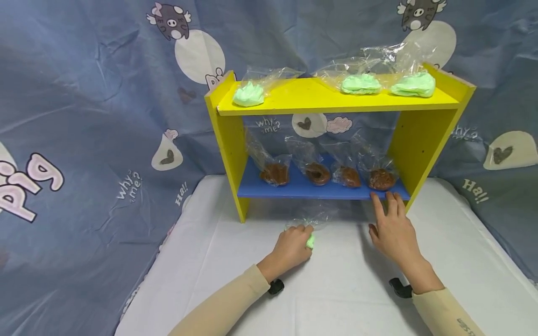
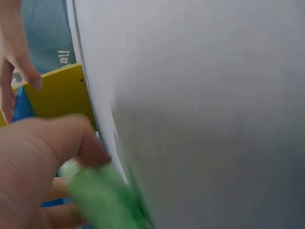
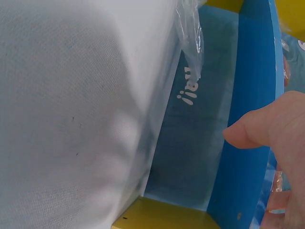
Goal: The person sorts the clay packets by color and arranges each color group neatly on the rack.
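Observation:
My left hand (image 1: 290,247) grips a soft pale green lump (image 1: 310,241) just above the white table, in front of the shelf. Its clear plastic bag (image 1: 315,218) spreads toward the shelf's lower opening. The left wrist view shows the green lump (image 2: 102,198), blurred, below the thumb. At the blue shelf board (image 1: 302,190), my right hand (image 1: 395,233) touches the front edge near its right end with extended fingertips. In the right wrist view its thumb (image 3: 248,131) points across the board's underside. Just behind those fingertips sits a bagged brown lump (image 1: 381,179).
More bagged brown lumps (image 1: 317,173) line the blue board. On the yellow top shelf (image 1: 302,95) lie three bagged green lumps, one left (image 1: 249,94) and two right (image 1: 360,84). Yellow side panels (image 1: 437,135) flank the unit. A printed blue cloth (image 1: 105,116) hangs behind the white table (image 1: 336,289).

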`<move>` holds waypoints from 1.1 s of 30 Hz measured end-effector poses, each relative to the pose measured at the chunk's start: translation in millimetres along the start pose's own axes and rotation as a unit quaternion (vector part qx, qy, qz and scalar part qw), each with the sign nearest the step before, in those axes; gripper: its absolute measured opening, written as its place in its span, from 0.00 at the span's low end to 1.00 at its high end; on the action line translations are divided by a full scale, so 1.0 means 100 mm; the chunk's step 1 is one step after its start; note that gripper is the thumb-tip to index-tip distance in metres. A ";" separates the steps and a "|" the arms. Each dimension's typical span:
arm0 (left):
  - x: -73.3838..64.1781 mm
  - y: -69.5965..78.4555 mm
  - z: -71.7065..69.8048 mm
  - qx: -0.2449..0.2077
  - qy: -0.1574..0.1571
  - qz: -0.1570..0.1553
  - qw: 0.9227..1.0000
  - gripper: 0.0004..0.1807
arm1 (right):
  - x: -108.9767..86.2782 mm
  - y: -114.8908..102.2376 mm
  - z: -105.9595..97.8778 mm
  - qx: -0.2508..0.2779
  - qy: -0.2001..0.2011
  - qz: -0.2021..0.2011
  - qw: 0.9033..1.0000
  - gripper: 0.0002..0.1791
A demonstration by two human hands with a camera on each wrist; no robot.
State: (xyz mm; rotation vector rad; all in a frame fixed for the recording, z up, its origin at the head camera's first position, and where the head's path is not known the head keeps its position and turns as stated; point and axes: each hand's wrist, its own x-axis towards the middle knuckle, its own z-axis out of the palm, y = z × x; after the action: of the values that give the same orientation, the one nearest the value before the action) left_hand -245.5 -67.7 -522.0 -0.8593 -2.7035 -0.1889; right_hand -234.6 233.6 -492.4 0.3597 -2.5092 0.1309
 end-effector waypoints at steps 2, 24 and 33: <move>0.01 -0.03 0.00 -0.009 0.015 -0.003 1.000 0.17 | 0.00 0.00 0.01 0.002 0.004 -0.002 1.000 0.56; -0.09 -0.21 -0.84 -0.198 0.081 0.068 0.975 0.19 | 0.00 0.02 0.02 0.003 0.024 -0.012 1.000 0.57; -0.07 -0.10 -1.68 -0.325 0.113 0.049 0.938 0.14 | 0.01 0.00 0.02 0.005 0.016 -0.004 1.000 0.57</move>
State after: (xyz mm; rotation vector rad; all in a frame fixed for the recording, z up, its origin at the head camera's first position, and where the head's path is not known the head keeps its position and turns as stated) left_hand -204.9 -115.2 -365.7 -1.0540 -2.3786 -1.1308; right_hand -236.1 233.2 -493.4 0.3686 -2.4767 0.1457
